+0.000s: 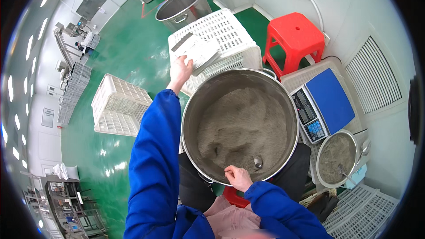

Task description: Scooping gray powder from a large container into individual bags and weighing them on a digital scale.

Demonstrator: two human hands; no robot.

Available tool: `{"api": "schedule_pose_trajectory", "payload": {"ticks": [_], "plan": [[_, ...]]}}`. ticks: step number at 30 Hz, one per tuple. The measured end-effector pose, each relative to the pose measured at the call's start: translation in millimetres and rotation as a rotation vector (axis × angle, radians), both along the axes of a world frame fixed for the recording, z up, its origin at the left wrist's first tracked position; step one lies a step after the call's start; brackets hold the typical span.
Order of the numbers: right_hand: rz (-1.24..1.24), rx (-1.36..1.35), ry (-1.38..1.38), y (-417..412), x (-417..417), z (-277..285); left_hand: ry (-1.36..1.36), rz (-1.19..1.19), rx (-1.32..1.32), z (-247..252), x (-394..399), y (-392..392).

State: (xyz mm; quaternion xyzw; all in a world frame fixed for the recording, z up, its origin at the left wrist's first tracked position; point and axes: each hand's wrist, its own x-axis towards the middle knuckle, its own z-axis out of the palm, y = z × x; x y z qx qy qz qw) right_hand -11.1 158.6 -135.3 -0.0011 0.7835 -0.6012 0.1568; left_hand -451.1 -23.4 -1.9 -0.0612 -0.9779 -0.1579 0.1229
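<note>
My left hand [181,70] reaches to a stack of flat white packets [202,51], thumb and forefinger apart at its near left edge. The stack lies on an upturned white plastic crate [229,28]; a dark band marks the top packet. Between my knees stands a large stainless-steel pot [192,113] of grey-brown powder [245,119]. Over the pot's near rim is my right hand [239,177], its fingers curled and nothing visible in them. A small metal scoop [257,161] sits partly sunk in the powder, just beyond that hand and apart from it.
On the right, a digital scale [330,101] with a blue platform stands beside a steel bowl [337,159] of similar powder holding a spoon. A red plastic stool [295,36] is by the wall. Another steel pot [182,8] stands behind the crate; a second white crate [119,104] lies left.
</note>
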Motion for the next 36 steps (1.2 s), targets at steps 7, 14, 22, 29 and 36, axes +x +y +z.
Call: {"api": "schedule_pose_trajectory", "payload": {"ticks": [7,14,22,29,36], "plan": [[-0.004,-0.053,-0.031,11,-15,12,-0.253,0.010,0.075,-2,-27,-2],[-0.063,-0.116,-0.011,12,-16,14,-0.283,-0.067,-0.029,7,-37,-15],[-0.071,-0.108,-0.003,18,-12,17,0.244,-0.074,-0.060,14,-7,-1],[-0.101,-0.179,-0.043,30,-22,38,0.432,-0.334,0.113,55,198,61],[-0.217,-0.491,0.042,35,-15,45,0.215,-0.419,0.004,-24,373,80]]}}
